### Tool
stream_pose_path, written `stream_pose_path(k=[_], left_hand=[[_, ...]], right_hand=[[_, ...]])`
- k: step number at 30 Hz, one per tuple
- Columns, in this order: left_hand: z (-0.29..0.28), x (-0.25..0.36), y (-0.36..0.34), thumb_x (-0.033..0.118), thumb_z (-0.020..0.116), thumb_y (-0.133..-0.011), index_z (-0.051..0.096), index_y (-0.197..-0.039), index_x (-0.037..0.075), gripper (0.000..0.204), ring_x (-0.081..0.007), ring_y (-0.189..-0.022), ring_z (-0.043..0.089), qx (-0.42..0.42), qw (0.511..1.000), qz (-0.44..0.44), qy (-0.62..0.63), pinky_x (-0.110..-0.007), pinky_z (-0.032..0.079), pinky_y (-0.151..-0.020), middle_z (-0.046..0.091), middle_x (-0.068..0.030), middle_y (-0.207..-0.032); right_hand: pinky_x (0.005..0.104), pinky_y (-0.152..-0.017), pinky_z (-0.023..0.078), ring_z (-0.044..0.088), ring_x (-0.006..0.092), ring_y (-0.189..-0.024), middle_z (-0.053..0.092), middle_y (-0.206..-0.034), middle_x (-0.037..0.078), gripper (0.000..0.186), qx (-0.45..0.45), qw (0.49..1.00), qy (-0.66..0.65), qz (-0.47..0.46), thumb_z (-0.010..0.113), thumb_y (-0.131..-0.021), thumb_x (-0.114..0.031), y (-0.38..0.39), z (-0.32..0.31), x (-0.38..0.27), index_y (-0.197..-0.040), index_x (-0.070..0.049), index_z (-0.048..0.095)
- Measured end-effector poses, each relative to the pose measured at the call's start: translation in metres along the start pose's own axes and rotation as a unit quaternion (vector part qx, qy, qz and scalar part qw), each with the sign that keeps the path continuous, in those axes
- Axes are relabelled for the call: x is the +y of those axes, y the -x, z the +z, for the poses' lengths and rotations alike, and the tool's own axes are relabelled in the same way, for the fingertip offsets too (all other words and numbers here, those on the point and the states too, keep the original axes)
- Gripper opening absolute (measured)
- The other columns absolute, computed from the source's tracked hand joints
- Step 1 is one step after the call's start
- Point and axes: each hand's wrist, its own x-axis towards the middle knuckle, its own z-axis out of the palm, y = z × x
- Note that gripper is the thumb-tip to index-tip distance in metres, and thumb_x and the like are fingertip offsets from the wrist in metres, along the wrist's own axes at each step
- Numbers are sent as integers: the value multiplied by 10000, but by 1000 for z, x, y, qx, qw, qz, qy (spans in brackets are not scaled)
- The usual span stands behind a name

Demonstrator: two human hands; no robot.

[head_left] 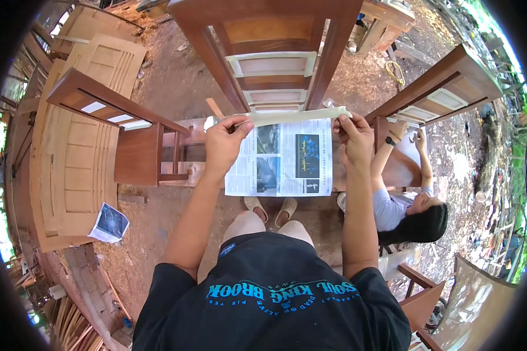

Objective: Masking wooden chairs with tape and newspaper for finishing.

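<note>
My left hand pinches one end of a pale masking tape strip, with a thin orange-brown stick rising behind its fingers; whether it holds that stick I cannot tell. My right hand pinches the strip's other end between thumb and fingers. The tape stretches sideways just above an open newspaper lying in front of a tall brown wooden chair, whose back has pale masked panels.
Masked chairs flank me at left and right. A co-worker works at the right chair. Light wood panels with a printed sheet lie left; a wooden bench stands behind; more brown furniture is lower right.
</note>
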Motion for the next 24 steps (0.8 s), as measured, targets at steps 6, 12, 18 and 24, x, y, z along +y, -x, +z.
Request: stream_pose_path(k=[6,12,18,24], left_hand=[[2,-8,-30,150,774,-860,727,-1008,5,212,-41,-676,511,39,999,19,-27,-211,423,-608,650,29,-775],[-2,-25,-61,92,759,-866,722,-986,-7,160,-42,-724,539,42,998,42,11,-207,443,-652,659,22,-810],[-11,-42,-91,112,760,-868,724,-1016,-17,199,-69,-745,571,9,1000,21,-16,-222,463,-665,676,-15,-811],[-19,-55,-110,96,750,-874,710,-1033,-51,221,-97,-704,605,-15,993,-9,115,-222,491,-650,683,-48,-805]], right_hand=[[282,-667,528,649,166,-744,679,-892,110,211,24,1000,-8,0,673,-881,47,-19,2,20,-1087,55,625],[290,-677,534,650,172,-752,679,-893,117,213,43,998,35,-26,670,-882,52,-39,11,41,-1088,75,625],[272,-649,526,638,169,-700,671,-821,109,138,83,995,51,-2,687,-884,18,-59,14,57,-1006,74,657],[256,-616,519,639,155,-695,671,-807,100,137,90,992,87,-2,695,-895,-23,-67,19,61,-998,63,665]])
